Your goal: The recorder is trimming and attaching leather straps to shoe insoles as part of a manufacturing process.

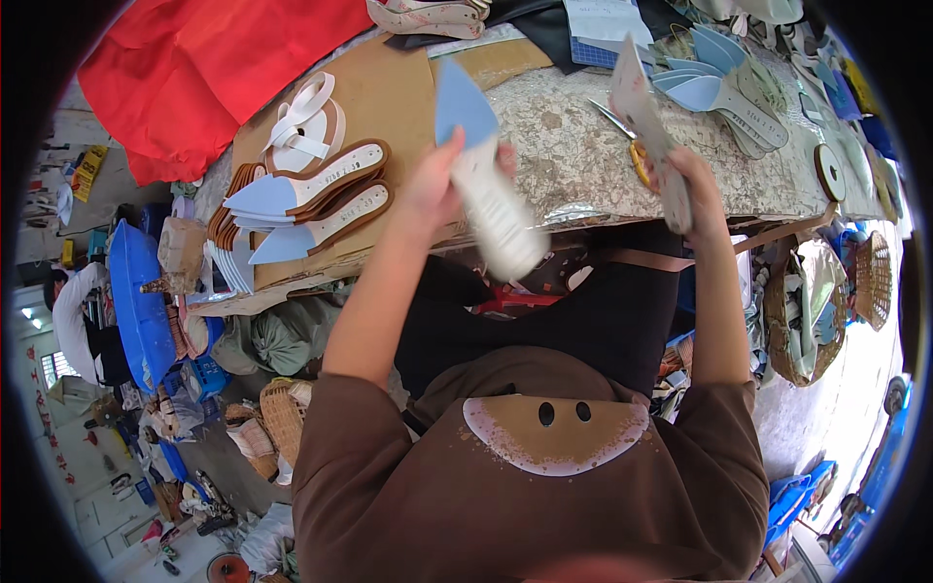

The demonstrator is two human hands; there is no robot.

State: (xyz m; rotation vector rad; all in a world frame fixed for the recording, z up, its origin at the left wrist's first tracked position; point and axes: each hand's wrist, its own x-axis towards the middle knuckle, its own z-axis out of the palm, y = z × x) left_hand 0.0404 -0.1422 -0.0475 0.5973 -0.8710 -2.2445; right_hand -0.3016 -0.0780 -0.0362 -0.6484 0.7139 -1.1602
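Insoles [316, 180] with blue toes lie stacked on brown board [389, 102] at the left of the table [549, 146], near its front edge, just beside a roll [306, 141] of white strap. Next, the left hand [435, 189] is raised at that edge, forearm slanting up and inward, fingers clamped on one more insole [478, 180], toe up, its blurred heel hanging over the lap. Between the hands is open room, bare tabletop behind, with scissors [612, 119] lying just beside the right fingers. The right hand [692, 189], forearm nearly straight up, has its fingers closed around a speckled plate [643, 121], tip up and leaning left; it may be another sole piece, but blur leaves that unsure. Farther right, more blue-toed insoles fan out, and a black-rimmed roll [829, 173] lies near the table's right end.
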